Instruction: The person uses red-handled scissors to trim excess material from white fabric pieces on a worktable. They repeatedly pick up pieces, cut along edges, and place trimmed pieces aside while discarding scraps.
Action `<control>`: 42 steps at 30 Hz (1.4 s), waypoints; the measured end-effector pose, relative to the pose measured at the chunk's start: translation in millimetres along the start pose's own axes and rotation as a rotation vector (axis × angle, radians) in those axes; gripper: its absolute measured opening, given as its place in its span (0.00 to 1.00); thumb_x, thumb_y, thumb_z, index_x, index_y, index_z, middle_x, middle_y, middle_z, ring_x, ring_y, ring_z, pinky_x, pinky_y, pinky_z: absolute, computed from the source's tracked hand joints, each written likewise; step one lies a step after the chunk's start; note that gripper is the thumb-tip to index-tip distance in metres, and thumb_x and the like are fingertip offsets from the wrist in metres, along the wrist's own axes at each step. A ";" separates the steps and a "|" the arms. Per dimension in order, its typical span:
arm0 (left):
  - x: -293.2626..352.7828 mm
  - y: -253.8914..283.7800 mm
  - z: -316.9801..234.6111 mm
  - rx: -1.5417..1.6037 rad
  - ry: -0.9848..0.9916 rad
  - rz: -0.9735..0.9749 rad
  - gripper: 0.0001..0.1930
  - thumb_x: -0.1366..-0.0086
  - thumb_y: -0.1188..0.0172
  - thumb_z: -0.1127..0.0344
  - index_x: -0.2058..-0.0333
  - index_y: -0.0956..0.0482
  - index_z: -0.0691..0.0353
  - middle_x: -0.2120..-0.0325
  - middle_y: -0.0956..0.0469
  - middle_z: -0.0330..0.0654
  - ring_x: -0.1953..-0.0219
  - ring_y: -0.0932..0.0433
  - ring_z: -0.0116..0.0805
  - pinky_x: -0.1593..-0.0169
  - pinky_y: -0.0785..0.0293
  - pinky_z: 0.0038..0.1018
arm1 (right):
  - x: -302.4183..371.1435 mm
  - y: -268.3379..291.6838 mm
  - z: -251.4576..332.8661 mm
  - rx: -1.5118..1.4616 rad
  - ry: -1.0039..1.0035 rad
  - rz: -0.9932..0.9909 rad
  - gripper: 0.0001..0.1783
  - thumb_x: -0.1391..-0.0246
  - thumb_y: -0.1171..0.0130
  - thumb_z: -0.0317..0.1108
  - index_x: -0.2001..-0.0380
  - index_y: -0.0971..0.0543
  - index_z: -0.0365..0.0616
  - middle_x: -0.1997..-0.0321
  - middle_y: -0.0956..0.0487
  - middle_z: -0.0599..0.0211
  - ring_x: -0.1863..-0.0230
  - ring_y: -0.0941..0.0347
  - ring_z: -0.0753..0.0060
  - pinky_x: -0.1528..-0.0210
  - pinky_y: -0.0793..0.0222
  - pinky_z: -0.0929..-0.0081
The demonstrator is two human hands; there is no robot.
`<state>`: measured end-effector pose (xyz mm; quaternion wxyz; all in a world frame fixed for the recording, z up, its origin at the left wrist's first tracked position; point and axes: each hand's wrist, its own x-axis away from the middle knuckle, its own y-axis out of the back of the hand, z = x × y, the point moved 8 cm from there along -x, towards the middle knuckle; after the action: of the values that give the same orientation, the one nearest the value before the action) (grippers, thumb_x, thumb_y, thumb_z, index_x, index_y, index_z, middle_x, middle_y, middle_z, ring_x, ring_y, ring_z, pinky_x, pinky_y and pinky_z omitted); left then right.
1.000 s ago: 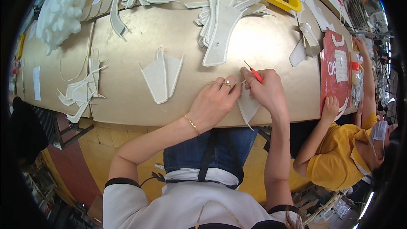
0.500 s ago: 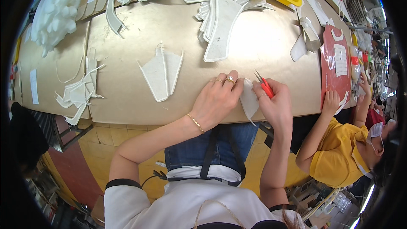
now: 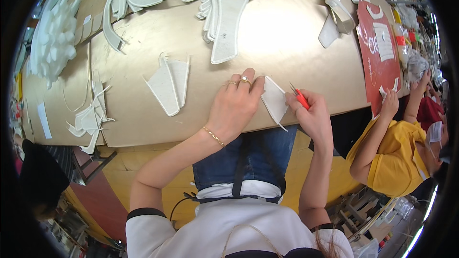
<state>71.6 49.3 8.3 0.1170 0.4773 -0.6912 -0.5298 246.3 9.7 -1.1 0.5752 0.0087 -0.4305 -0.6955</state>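
Observation:
Near the front edge of the table, a white, flat, stitched-edge piece (image 3: 275, 99) sits between my hands, a thin tail at its lower tip. My left hand (image 3: 237, 102) has its fingertips closed on the left edge of this piece. Red-handled thread snips (image 3: 301, 98) with pointed metal tips rest in the curled fingers of my right hand (image 3: 313, 117). The right thumb and a fingertip also touch the piece's right edge. To the left lie two overlapping white pieces (image 3: 167, 86), threads sticking out of their corners.
White piece stacks (image 3: 224, 24) and curved strips (image 3: 125, 0) lie farther back. A tangled white pile (image 3: 91, 112) and a foam-like white bundle (image 3: 52, 43) are left. At right are a red sheet (image 3: 380, 57) and a co-worker in a yellow shirt (image 3: 389, 155).
The white piece between my hands now shows more of its face, lying more openly, and my hands are slightly farther apart. The whole view has shifted. The snips stay in my right hand.

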 end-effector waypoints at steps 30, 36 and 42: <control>-4.4 -3.6 -6.6 -0.080 -0.065 0.075 0.19 0.41 0.40 0.70 0.50 0.23 0.56 0.55 0.27 0.43 0.62 0.24 0.37 0.63 0.27 0.30 | 7.0 4.2 6.0 0.070 0.100 -0.003 0.18 0.47 0.39 0.37 0.82 0.29 0.35 0.87 0.41 0.68 0.82 0.48 0.77 0.77 0.49 0.71; -6.5 -1.9 -7.0 -0.067 -0.048 0.092 0.17 0.42 0.36 0.71 0.52 0.22 0.56 0.58 0.28 0.44 0.64 0.23 0.39 0.64 0.26 0.33 | 15.0 9.2 -7.7 0.074 0.050 -0.010 0.17 0.47 0.39 0.37 0.81 0.27 0.35 0.87 0.37 0.64 0.82 0.44 0.70 0.76 0.45 0.69; -7.8 -1.9 -6.9 -0.049 -0.038 0.076 0.17 0.42 0.35 0.73 0.53 0.21 0.56 0.59 0.28 0.44 0.66 0.23 0.41 0.65 0.25 0.34 | 22.7 12.6 -23.4 -0.035 -0.001 -0.010 0.17 0.46 0.39 0.35 0.81 0.28 0.34 0.87 0.39 0.70 0.81 0.47 0.80 0.77 0.48 0.73</control>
<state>81.2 51.3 12.2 0.1356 0.4375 -0.6978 -0.5506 260.6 -22.1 2.8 0.5716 0.0003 -0.4188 -0.7056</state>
